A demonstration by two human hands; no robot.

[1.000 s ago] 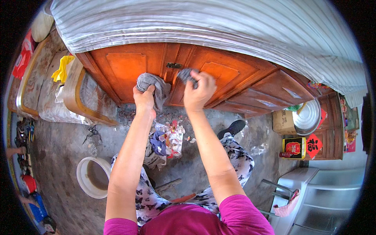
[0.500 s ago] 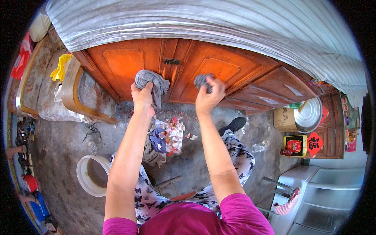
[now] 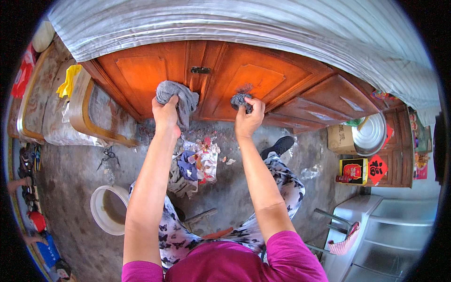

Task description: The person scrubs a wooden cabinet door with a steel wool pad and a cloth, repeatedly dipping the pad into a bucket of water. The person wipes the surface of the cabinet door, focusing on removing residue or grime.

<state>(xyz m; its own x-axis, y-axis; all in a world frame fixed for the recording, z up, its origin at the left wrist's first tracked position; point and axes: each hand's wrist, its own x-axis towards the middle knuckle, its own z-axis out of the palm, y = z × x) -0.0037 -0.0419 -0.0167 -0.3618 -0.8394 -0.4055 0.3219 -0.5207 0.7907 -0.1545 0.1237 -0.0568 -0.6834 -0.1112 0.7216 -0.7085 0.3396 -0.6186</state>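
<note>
Before me stands a reddish-brown wooden cabinet [image 3: 141,70] with panelled doors and a small dark latch [image 3: 200,70]. My left hand [image 3: 165,113] grips a bunched grey cloth [image 3: 183,96], which rests against the left door and hangs down beside the fingers. Pinched in the fingers of my right hand [image 3: 250,118] is a dark grey scouring pad [image 3: 239,102], low on the right door's panel. Just above the pad, a darker smudge [image 3: 244,88] shows on the orange wood.
A white bucket [image 3: 109,210] of murky water stands at lower left. Scraps and crumpled rags [image 3: 190,167] lie on the floor between my arms. A patterned sofa [image 3: 105,115] is at left; a cardboard box [image 3: 341,139] and metal pot lid [image 3: 369,135] are at right. Striped fabric [image 3: 235,21] drapes over the cabinet.
My right hand and the scouring pad have moved slightly down the panel, uncovering the smudge. My left hand keeps hold of the cloth. The whole view has shifted a little.
</note>
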